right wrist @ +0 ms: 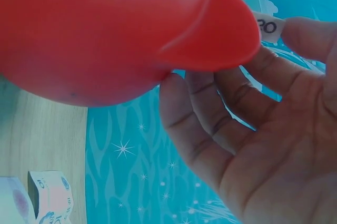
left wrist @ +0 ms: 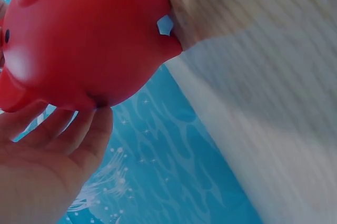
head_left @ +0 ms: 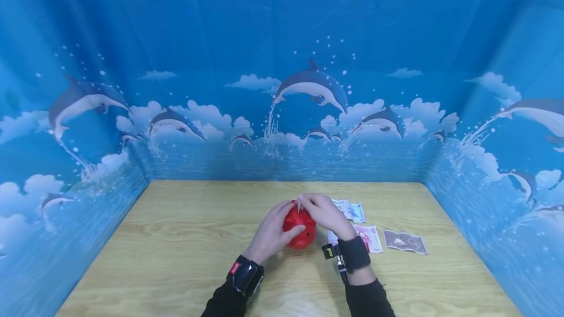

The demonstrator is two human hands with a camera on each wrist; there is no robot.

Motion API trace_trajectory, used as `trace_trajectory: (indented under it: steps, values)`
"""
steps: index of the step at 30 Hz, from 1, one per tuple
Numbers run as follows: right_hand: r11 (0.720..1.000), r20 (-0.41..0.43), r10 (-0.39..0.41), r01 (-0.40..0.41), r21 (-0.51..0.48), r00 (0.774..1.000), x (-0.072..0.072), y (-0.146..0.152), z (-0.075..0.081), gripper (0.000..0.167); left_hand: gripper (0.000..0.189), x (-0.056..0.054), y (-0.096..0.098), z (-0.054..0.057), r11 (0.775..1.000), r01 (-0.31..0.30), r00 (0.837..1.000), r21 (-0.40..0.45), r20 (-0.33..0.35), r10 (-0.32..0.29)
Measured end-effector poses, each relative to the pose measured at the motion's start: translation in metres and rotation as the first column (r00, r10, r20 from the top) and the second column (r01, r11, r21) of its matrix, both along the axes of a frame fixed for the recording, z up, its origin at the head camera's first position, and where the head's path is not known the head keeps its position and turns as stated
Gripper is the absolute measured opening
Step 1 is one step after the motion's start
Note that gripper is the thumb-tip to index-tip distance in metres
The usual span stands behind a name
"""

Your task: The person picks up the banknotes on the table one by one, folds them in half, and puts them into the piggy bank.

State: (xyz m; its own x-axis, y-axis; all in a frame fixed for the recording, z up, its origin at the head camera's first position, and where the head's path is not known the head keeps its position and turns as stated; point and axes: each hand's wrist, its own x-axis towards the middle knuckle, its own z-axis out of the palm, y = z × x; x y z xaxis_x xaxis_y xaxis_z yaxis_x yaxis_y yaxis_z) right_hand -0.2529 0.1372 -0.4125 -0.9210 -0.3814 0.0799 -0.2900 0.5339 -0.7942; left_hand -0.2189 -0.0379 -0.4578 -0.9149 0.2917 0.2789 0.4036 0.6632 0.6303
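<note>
A red piggy bank [head_left: 301,233] stands on the wooden table in front of me. My left hand [head_left: 272,231] grips its left side, thumb across the front and fingers along the far side. In the left wrist view the bank's round body [left wrist: 79,45] shows, and the fingertips touch it. Over the bank's top, my right hand [head_left: 325,213] pinches a folded banknote [right wrist: 269,27] between thumb and forefinger. Part of a printed number shows on the note. The other right fingers lie against the bank near its ear [right wrist: 226,34]. The note's lower end is hidden behind the ear.
To the right of the bank lie a blue banknote [head_left: 356,212], pinkish notes [head_left: 372,238] partly behind my right wrist, and a dark brownish note [head_left: 405,242]. A blue dolphin-print curtain [head_left: 282,160] borders the wooden table [head_left: 189,234] at the back and sides.
</note>
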Motion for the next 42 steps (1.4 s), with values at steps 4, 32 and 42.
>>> trace_trajectory:
  steps: [4,32,42]
  values:
    - [1.0,-0.013,-0.003,0.003,0.011,1.0,-0.001,0.0,0.0,0.038,0.071,-0.005,-0.001,-0.004,0.999,0.016,0.999,0.045,0.047,-0.018]
    - [0.997,-0.021,-0.057,0.058,0.044,0.998,0.003,-0.005,-0.006,0.024,0.09,-0.011,-0.003,-0.015,0.984,0.016,0.955,0.176,0.288,-0.067]
    - [0.995,-0.069,-0.08,0.085,0.061,0.994,0.004,-0.008,-0.006,0.021,0.091,-0.009,-0.003,-0.013,0.983,0.015,0.956,0.182,0.287,-0.067]
